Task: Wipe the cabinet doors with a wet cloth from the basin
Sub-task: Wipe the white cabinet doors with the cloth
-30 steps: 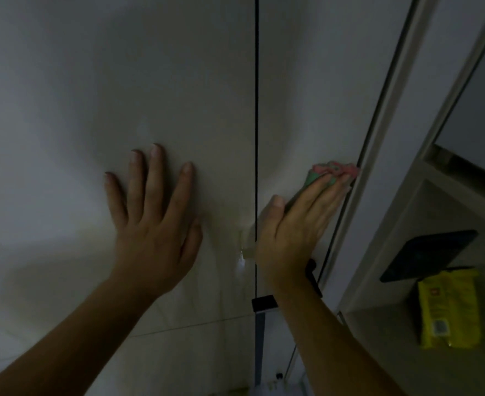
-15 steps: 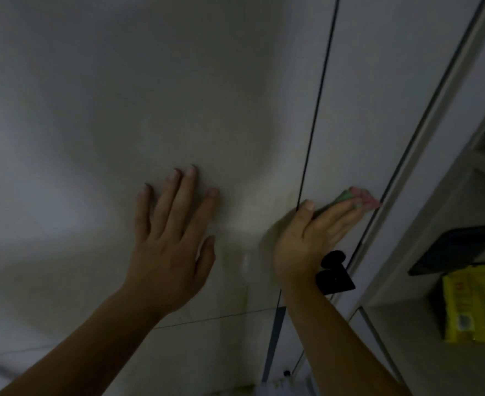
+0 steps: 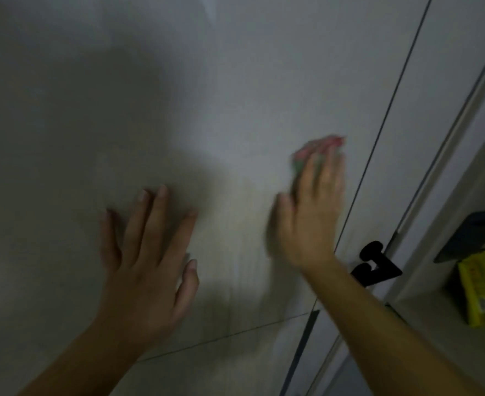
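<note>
pink-and-green cloth (image 3: 319, 147) is seen in the head view, pressed flat on the pale cabinet door (image 3: 235, 81) under the right hand (image 3: 312, 218), just left of the seam to the next door (image 3: 441, 104). its fingers (image 3: 328, 172) are laid straight over the cloth, not curled round it, so pressure is spread across the pad. the hand is blurred, so a wipe stroke is judged under way. the left hand (image 3: 147, 267) is spread flat on the same door, well apart from the cloth, fingers (image 3: 155, 215) straight, nothing held. it is judged to be bracing the panel against the push. a black handle (image 3: 375, 264) is seen beside the right wrist. a yellow pack (image 3: 481, 287) is kept on the shelf (image 3: 435, 338) at right. coverage so far cannot be told.
</note>
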